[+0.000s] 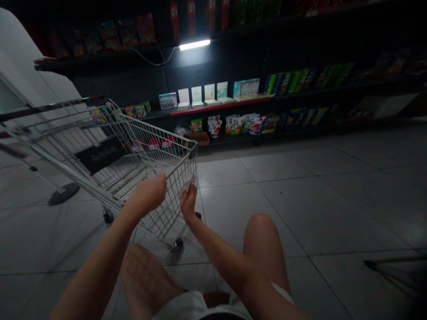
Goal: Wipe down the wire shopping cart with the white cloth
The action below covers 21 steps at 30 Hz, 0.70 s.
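While the head view looks down over two bare arms (96,262) and a raised knee (260,233), both hands meet at the near end of a wire shopping cart (156,178), low in the centre of the frame. The left hand (148,193) lies against the cart's wire wall, its fingers (160,181) bent toward the wires, though whether they close round one cannot be told. The right hand (188,203) makes a narrow pinch on a white slip (188,182), held against the wires just below a black corner cap (193,149). The slip looks thin, light and soft, best taken by its edge; the cart looks stiff and fairly light on its casters (107,216), and its top rail (150,132) offers the firmest hold. Across the upper part of the frame, dark shelves (213,106) carry cards (196,94) and snack packets (240,124) under a strip lamp (194,44), while pale floor tiles (300,200) fill the right.
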### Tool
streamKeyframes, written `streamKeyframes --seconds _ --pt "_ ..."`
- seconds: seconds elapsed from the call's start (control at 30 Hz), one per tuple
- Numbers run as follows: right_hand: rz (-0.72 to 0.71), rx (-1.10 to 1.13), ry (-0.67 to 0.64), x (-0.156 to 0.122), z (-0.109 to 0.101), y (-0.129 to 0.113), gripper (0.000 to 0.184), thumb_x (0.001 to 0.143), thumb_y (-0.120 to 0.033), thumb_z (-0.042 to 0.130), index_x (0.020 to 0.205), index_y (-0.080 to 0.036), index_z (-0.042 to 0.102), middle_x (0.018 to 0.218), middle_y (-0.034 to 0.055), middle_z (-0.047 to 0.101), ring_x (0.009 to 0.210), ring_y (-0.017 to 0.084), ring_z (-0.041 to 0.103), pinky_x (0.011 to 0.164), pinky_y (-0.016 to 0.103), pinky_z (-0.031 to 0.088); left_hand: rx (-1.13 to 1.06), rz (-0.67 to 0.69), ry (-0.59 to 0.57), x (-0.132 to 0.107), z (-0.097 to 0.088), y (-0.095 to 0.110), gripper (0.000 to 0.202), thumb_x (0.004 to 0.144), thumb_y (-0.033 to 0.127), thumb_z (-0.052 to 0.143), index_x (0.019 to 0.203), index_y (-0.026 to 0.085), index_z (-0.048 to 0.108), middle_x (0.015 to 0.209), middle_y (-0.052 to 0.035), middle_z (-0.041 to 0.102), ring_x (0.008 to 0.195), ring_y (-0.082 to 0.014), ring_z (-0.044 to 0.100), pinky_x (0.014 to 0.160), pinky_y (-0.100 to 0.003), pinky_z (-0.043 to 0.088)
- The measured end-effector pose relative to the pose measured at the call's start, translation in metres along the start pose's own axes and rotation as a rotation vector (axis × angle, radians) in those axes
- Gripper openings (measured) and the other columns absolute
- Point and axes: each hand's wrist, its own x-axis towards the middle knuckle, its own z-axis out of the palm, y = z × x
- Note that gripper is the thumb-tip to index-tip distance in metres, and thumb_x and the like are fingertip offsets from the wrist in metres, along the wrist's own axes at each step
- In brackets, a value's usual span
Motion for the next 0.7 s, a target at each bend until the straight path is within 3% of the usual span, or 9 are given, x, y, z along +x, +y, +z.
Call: streamKeyframes --seconds 0.1,0.17,0.23,0.27,0.37,0.47,0.57,0.7 --pt "-0.217 -0.201 -0.190 -0.071 -0.014 0.006 0.048 0.083 -0.027 0.045 0.131 -0.017 0.049 0.135 0.0153 0.047 0.129 0.026 0.042 0.109 0.050 0.037 0.006 -0.012 -0.012 -0.002 -0.001 0.000 0.034 0.096 0.024 0.024 0.114 0.011 0.050 0.093 -0.0173 0.072 0.089 -0.0296 0.070 0.074 -0.038 0.050" --pt "-0.250 -0.180 -0.358 -0.081 -0.031 0.012 0.039 0.079 -0.026 0.050 0.117 -0.020 0.059 0.125 0.0123 0.056 0.122 0.025 0.049 0.104 0.047 0.042 0.006 -0.019 -0.017 -0.004 -0.001 0.000 0.033 0.096 0.024 0.025 0.113 0.012 0.050 0.092 -0.0166 0.072 0.089 -0.0288 0.071 0.074 -0.038 0.050" --pt "-0.152 -0.109 -0.399 -0.053 -0.047 0.016 0.022 0.074 -0.026 0.055 0.093 -0.020 0.064 0.104 0.0078 0.063 0.105 0.022 0.057 0.095 0.041 0.047 0.000 -0.021 -0.012 -0.006 -0.001 -0.001 0.032 0.097 0.026 0.024 0.112 0.013 0.050 0.092 -0.0160 0.072 0.088 -0.0288 0.071 0.075 -0.038 0.050" --pt "-0.055 -0.079 -0.343 -0.027 -0.053 0.018 0.015 0.072 -0.027 0.056 0.083 -0.020 0.062 0.092 0.0051 0.063 0.096 0.020 0.058 0.092 0.038 0.048 -0.003 -0.020 -0.010 -0.006 -0.001 -0.001 0.032 0.097 0.026 0.024 0.111 0.013 0.050 0.093 -0.0159 0.072 0.089 -0.0289 0.070 0.075 -0.038 0.050" --pt "0.095 -0.103 -0.090 0.069 -0.059 0.022 0.023 0.079 -0.027 0.042 0.094 -0.017 0.056 0.098 0.0060 0.059 0.095 0.017 0.053 0.089 0.035 0.045 -0.004 -0.025 -0.015 -0.006 -0.001 0.000 0.032 0.097 0.027 0.024 0.112 0.013 0.050 0.094 -0.0164 0.072 0.090 -0.0290 0.070 0.074 -0.038 0.050" --pt "0.219 -0.097 -0.061 0.140 -0.050 0.028 0.022 0.080 -0.027 0.041 0.091 -0.015 0.056 0.089 0.0032 0.060 0.084 0.014 0.052 0.076 0.027 0.045 -0.001 -0.019 -0.006 -0.005 -0.001 0.001 0.032 0.097 0.026 0.023 0.110 0.014 0.050 0.092 -0.0159 0.072 0.088 -0.0294 0.071 0.072 -0.038 0.051" --pt "0.334 -0.080 -0.164 0.160 -0.039 0.035 0.020 0.083 -0.031 0.051 0.075 -0.014 0.056 0.067 -0.0018 0.054 0.062 0.010 0.048 0.059 0.023 0.040 0.007 -0.009 -0.007 -0.004 -0.002 0.001 0.032 0.097 0.024 0.023 0.110 0.013 0.050 0.090 -0.0152 0.072 0.087 -0.0293 0.071 0.071 -0.038 0.050" --pt "0.358 -0.062 -0.200 0.134 -0.035 0.037 0.030 0.090 -0.039 0.055 0.075 -0.014 0.055 0.064 -0.0045 0.049 0.056 0.006 0.044 0.056 0.021 0.040 0.007 -0.008 -0.015 -0.004 -0.001 0.001 0.033 0.097 0.024 0.023 0.111 0.013 0.050 0.090 -0.0158 0.071 0.087 -0.0281 0.071 0.072 -0.037 0.050"
